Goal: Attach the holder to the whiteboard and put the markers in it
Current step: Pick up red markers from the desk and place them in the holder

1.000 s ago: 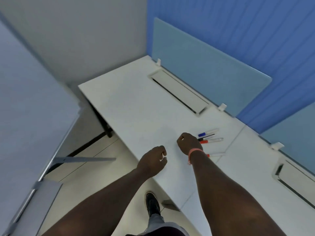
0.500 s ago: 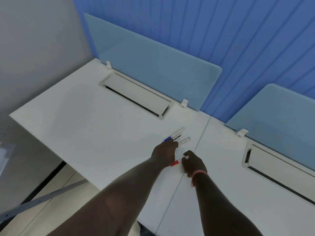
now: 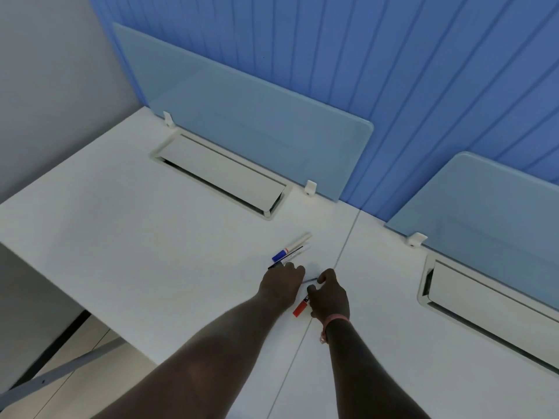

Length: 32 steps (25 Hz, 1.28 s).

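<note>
Right hand (image 3: 329,294), pink band at wrist, curled over red-capped marker (image 3: 301,308) on white desk (image 3: 157,243), fingers closing on barrel, likely gathering for holder. Left hand (image 3: 282,284) pressed down on black marker (image 3: 292,257); firm grasp cannot be told. Blue-capped marker (image 3: 290,247) lies free just beyond, parallel. Slim smooth plastic barrels on matte laminate. Holder, whiteboard out of view. Behind: frosted blue screen (image 3: 257,131).

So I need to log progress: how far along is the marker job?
Early. Nothing looks done: no holder or whiteboard shows in this view. In hand: the right hand is closing on the red-capped marker, and the left hand rests on the black marker beside the blue-capped marker on the desk. Left: everything.
</note>
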Each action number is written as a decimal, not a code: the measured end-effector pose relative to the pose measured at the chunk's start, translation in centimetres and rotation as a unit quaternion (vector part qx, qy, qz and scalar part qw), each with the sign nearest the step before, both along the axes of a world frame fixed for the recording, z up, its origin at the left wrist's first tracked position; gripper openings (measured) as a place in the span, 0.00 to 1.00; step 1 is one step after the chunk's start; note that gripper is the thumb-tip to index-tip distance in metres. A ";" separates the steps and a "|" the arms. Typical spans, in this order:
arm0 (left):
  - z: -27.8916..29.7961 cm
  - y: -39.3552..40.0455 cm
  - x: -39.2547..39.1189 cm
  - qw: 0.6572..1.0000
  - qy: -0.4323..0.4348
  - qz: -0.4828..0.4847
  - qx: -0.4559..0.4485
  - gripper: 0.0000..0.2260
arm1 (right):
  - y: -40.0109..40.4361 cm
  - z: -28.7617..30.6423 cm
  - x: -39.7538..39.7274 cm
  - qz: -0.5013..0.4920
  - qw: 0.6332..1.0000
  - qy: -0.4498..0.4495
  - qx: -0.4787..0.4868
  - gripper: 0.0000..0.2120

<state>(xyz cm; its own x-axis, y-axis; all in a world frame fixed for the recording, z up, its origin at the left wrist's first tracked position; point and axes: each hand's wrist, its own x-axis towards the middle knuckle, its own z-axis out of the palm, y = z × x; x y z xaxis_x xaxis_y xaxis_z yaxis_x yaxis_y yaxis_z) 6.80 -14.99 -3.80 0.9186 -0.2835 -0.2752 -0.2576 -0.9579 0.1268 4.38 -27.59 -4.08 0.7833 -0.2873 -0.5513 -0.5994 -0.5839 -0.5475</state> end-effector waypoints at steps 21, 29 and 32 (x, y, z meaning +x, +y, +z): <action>7.4 25.0 -18.6 0.963 -0.072 0.250 -0.075 0.19 | 24.1 2.9 -9.7 0.222 0.952 -0.036 0.209 0.17; 8.7 35.2 -31.9 0.914 -0.030 0.402 -0.040 0.27 | 36.0 5.0 -18.5 0.373 0.891 0.025 0.257 0.13; 8.8 38.3 -37.2 0.896 -0.029 0.442 -0.040 0.22 | 39.5 5.5 -22.4 0.422 0.862 0.043 0.277 0.15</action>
<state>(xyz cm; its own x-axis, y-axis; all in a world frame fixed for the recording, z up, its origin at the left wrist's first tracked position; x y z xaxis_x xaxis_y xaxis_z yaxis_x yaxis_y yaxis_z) -30.42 23.27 5.00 0.8065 0.5442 -0.2310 0.5879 -0.7798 0.2152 -18.03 11.88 1.46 0.5340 0.6908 -0.4875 -0.1424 -0.4948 -0.8572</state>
